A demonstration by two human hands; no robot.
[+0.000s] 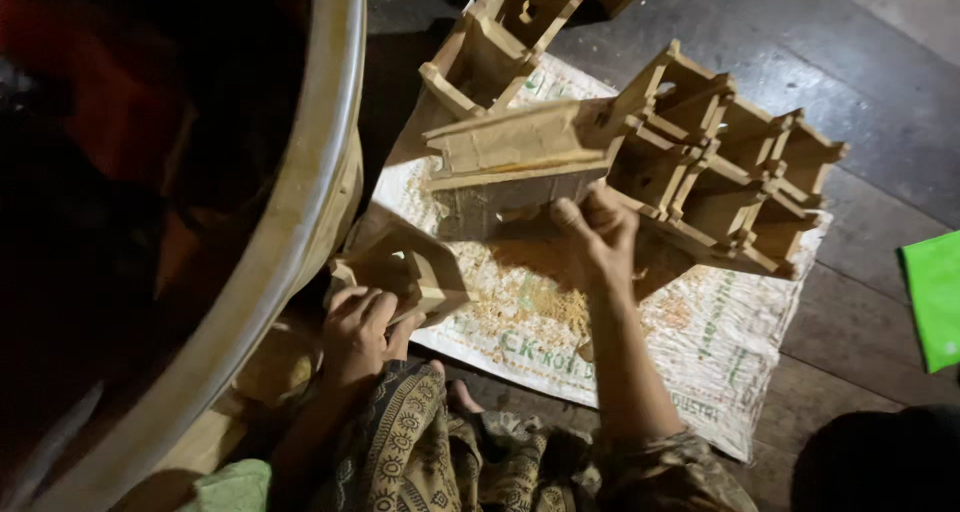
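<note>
Head view: right hand point(600, 234) grips wooden compartment rack point(715, 177), seemingly empty

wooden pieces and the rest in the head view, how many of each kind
Wooden piece in the left hand: 1
Wooden piece raised by the right hand: 1
Cluster of wooden pieces on the sack, too overlapped to count singly: 1
Wooden pieces at the top edge: 1 group
Woven sack: 1
Green item: 1
Large round tub rim: 1
Total: 7 entries
</note>
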